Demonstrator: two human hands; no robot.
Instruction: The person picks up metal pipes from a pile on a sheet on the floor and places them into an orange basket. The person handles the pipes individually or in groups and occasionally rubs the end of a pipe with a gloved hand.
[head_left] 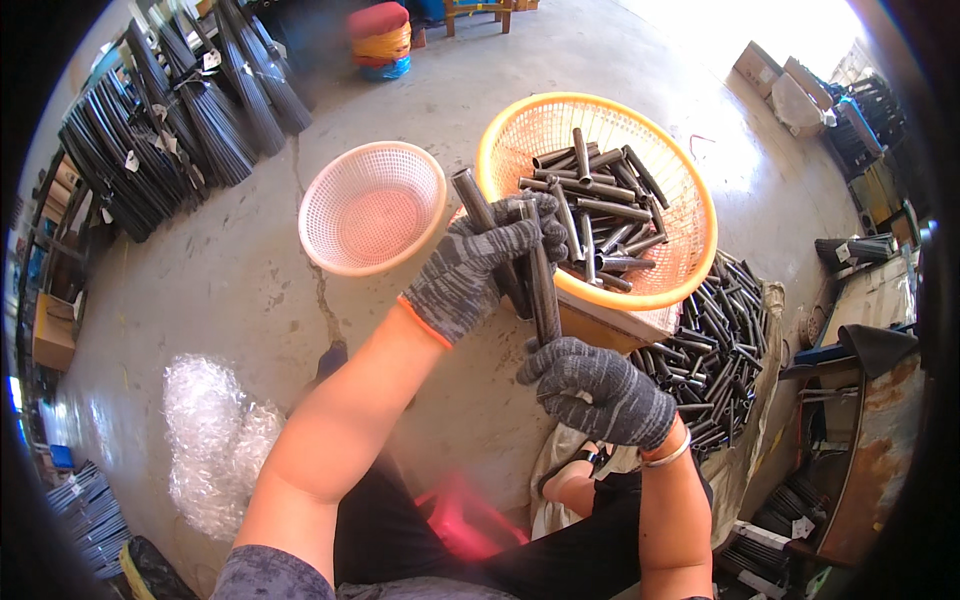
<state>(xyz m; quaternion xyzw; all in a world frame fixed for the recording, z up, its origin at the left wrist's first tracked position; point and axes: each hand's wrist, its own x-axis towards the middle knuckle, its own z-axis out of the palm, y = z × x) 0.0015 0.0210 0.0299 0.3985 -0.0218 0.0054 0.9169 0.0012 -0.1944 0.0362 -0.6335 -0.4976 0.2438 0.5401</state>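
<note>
Both my hands wear dark grey knit gloves. My left hand (475, 262) is closed around dark metal tubes; one metal tube (541, 285) slants down toward my right hand, and another tube (474, 200) sticks up past the fingers. At the lower end of the first tube, my right hand (605, 393) is curled closed, its fingertips against that end. Just beyond, a large orange-rimmed plastic basket (700, 215) holds a loose pile of similar tubes (608, 200). To its left, on the floor, stands a smaller pink plastic basket (425, 215) with nothing in it.
Many more short tubes (715, 350) lie heaped on a cloth at the right. A carton (610, 318) supports the large basket. Clear plastic bags (215, 440) lie at the left. Bundled long rods (200, 100) lean at the far left; a rusty-topped bench (880, 460) stands right.
</note>
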